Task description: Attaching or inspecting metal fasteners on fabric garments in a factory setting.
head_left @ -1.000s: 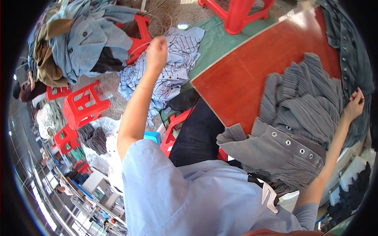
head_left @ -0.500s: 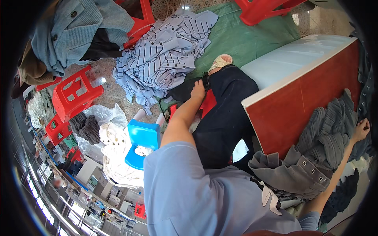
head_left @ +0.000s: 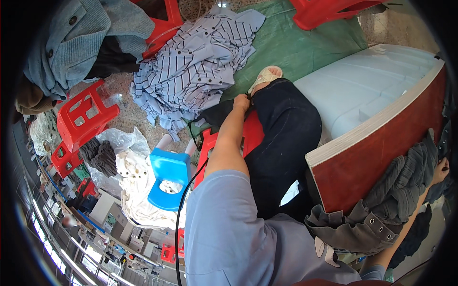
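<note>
My left arm reaches forward, and my left hand [head_left: 242, 101] is closed at the edge of a black cloth piece [head_left: 217, 114] beside my knee. What exactly lies between its fingers is hidden. Far to the right, my right hand [head_left: 440, 171] is closed at a dark garment [head_left: 446, 128] hanging past the table edge; what it pinches is too small to make out. A grey ribbed garment [head_left: 405, 174] with a band of metal eyelets [head_left: 379, 224] lies over my right forearm and the red-topped table [head_left: 343, 176].
A heap of striped shirts [head_left: 191, 66] lies ahead on a green sheet [head_left: 286, 47]. Red stools [head_left: 86, 114] and a small blue chair [head_left: 169, 171] stand left, near white garments [head_left: 138, 205]. A pale blue plastic bin [head_left: 358, 86] sits by the table. A black cable [head_left: 179, 229] runs past my left arm.
My left hand has shifted slightly, still by the black cloth. The view has moved a little, the table showing further right and a black cable now in view beside my left arm.
</note>
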Tool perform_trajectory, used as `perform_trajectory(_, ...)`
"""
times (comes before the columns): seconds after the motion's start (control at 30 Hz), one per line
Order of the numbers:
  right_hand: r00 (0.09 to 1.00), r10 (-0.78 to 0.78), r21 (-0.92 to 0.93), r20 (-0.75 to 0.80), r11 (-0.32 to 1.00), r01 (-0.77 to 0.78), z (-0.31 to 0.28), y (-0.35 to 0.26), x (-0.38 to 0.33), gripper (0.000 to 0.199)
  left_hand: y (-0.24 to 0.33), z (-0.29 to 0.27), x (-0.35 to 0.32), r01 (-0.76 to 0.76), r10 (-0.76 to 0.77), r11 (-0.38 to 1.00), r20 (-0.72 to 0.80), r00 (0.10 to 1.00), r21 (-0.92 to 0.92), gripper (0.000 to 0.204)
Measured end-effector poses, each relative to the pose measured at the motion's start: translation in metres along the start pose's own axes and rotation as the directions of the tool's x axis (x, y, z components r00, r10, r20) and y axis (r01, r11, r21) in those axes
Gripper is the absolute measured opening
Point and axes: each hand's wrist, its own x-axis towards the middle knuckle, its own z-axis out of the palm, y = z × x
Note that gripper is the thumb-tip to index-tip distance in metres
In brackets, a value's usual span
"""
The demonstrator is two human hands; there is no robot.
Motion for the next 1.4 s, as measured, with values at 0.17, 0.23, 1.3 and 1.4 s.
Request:
perform_trajectory(0.17, 0.999, -0.020, -0.066, -0.047, 0.998, 0.017, 0.000, 0.000, 0.000, 0.031, -0.042, 0.016, -0.043, -0.323, 0.334, 0.924, -0.020, 0.942, 0.206, 0.027)
perform_trajectory(0.23, 0.998, -0.029, -0.065, -0.047, 0.998, 0.026, 0.002, 0.003, 0.003, 0.032, -0.054, 0.022, -0.057, -0.348, 0.372, 0.903, -0.055, 0.926, 0.250, 0.030)
perform_trajectory(1.3, 0.996, -0.078, -0.129, 0.034, 0.988, 0.082, 0.004, 0.054, 0.039, 0.033, -0.111, -0.044, -0.052, -0.231, 0.306, 0.728, -0.005, 0.952, 0.646, 0.021)
perform_trajectory(1.4, 0.996, -0.081, -0.132, 0.043, 0.987, 0.086, 0.006, 0.072, 0.047, 0.033, -0.103, -0.074, -0.066, -0.337, 0.405, 0.722, 0.025, 0.914, 0.605, 0.020)
